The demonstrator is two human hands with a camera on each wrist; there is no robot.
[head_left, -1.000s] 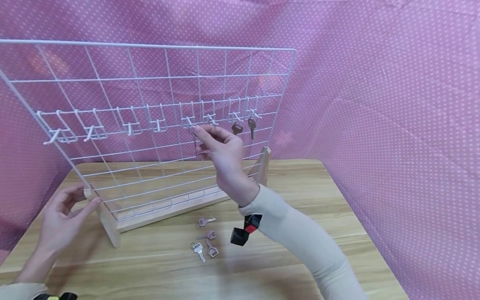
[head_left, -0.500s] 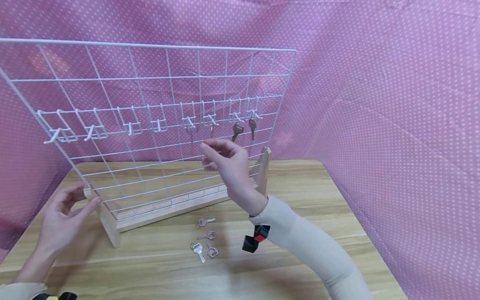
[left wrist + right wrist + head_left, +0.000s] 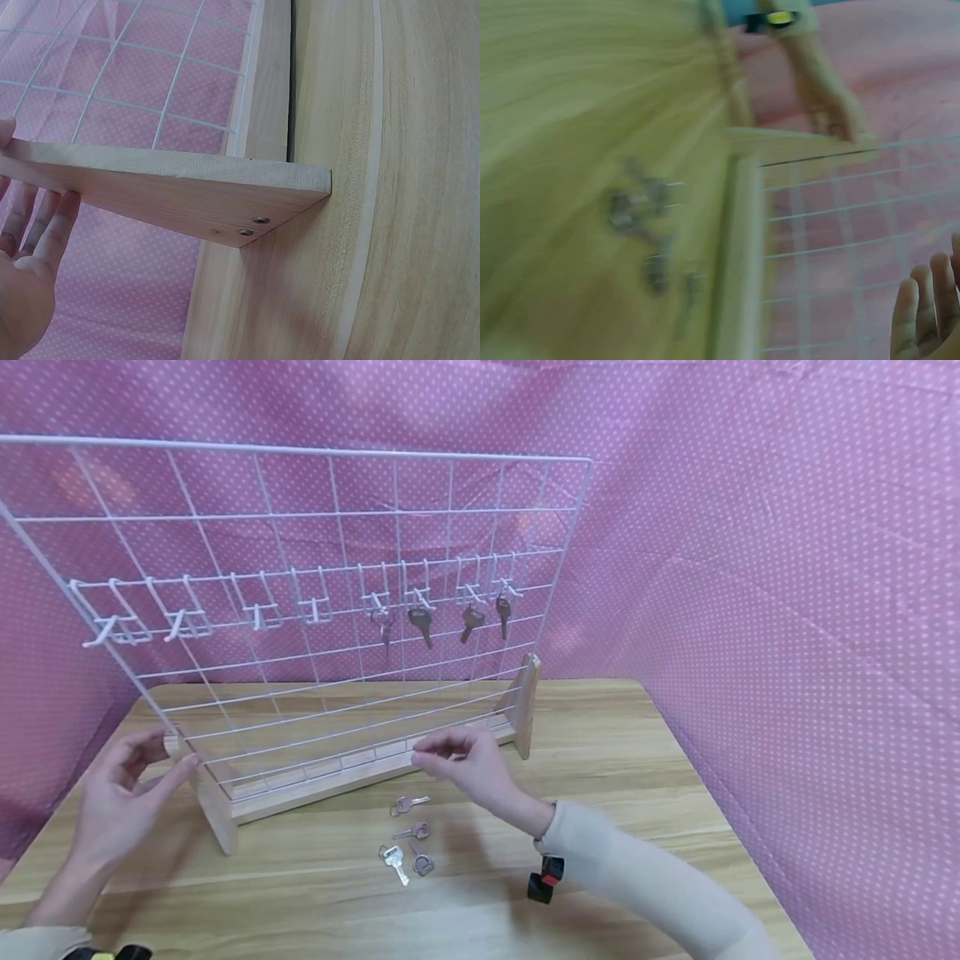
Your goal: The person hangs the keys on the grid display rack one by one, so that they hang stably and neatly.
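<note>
My left hand [image 3: 127,793] holds the wooden end panel [image 3: 165,180] of a white wire grid rack [image 3: 300,652], thumb on one side and fingers on the other. My right hand [image 3: 472,768], with relaxed fingers and nothing held, is low in front of the rack's wooden base bar. Below and left of it, several keys with rings lie on the table, among them a shiny silver key [image 3: 394,862] and a key [image 3: 411,804] nearest the rack. From the right-hand hooks hang several keys, including one dark key [image 3: 422,625] and a thinner, edge-on key [image 3: 385,628].
Toward the left, several white hooks bear no keys, such as the hook [image 3: 257,614] near the grid's middle. The wooden table [image 3: 615,777] extends to the right of the rack. Pink dotted cloth [image 3: 750,568] surrounds its back and side.
My right hand has let go of a key at a hook and dropped down toward the table. The hung keys have swung a little. My left hand stays on the panel.
</note>
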